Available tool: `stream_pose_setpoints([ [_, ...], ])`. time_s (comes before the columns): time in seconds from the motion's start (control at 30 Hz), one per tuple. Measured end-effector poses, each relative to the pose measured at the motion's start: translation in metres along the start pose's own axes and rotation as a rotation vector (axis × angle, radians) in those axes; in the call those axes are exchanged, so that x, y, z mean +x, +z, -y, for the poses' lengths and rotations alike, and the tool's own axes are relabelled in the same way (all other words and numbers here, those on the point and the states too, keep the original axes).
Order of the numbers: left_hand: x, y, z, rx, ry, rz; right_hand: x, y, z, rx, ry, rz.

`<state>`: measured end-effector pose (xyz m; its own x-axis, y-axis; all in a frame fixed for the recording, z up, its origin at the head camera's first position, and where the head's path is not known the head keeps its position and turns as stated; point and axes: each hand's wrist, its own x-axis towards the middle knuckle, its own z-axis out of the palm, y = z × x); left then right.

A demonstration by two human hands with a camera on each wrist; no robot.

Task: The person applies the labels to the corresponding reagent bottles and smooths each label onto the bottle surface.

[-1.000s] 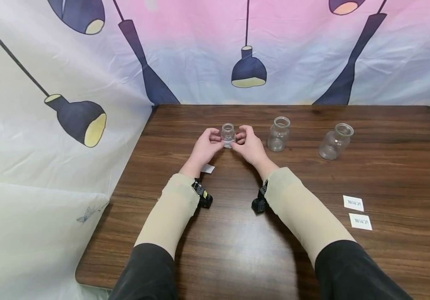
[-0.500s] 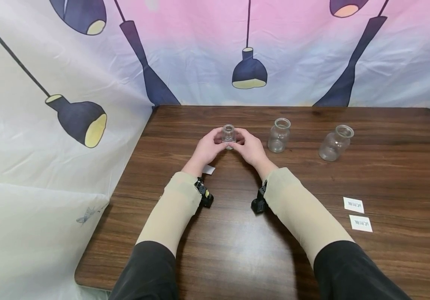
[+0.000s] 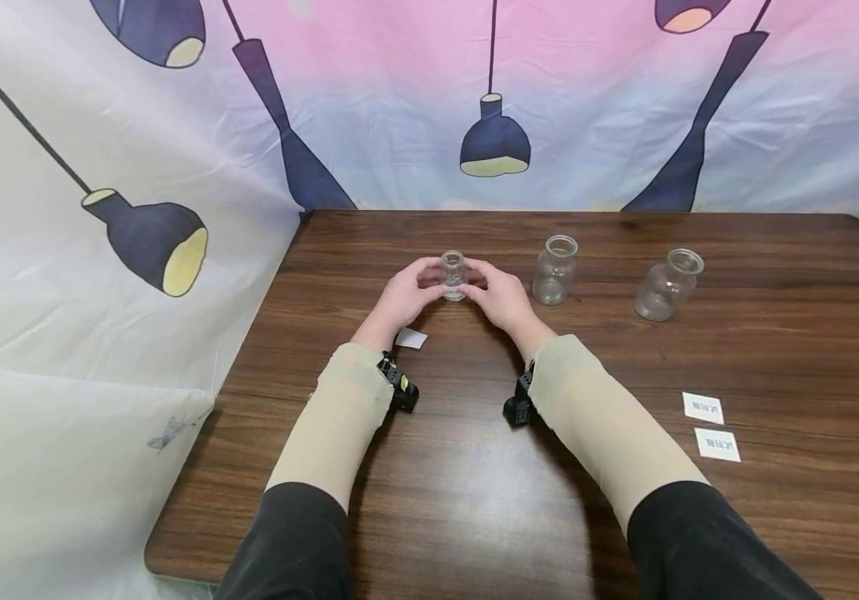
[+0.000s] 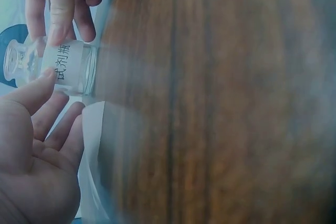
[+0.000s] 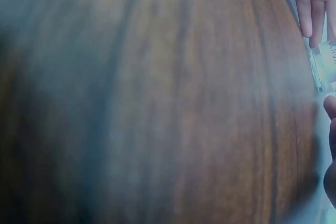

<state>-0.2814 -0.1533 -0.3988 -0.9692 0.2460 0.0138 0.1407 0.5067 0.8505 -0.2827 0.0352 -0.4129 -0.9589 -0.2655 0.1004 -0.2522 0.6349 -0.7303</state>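
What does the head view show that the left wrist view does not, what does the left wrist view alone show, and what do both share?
Only head: two larger jars, two cards and both black sleeves.

Only left wrist: readable characters on the label; in the head view they are too small to read.

Both: the small jar between the left hand and right hand, plus part of the table.
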Motion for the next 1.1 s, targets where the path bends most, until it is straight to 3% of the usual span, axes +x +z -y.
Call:
stream_pose_setpoints([
  [0.53, -0.001, -0.003, 0.008, -0.044, 0.023, 0.007, -0.002, 0.001, 0.000, -0.015, -0.007, -0.013],
  [0.87, 0.001, -0.002, 0.012, -0.044, 0.048, 0.067, -0.002, 0.001, -0.004, 0.042, -0.012, 0.066],
  [1.1, 0.005, 0.001, 0.011, 0.037, 0.045, 0.054, 0.001, 0.004, -0.002, 0.037, -0.046, 0.066],
])
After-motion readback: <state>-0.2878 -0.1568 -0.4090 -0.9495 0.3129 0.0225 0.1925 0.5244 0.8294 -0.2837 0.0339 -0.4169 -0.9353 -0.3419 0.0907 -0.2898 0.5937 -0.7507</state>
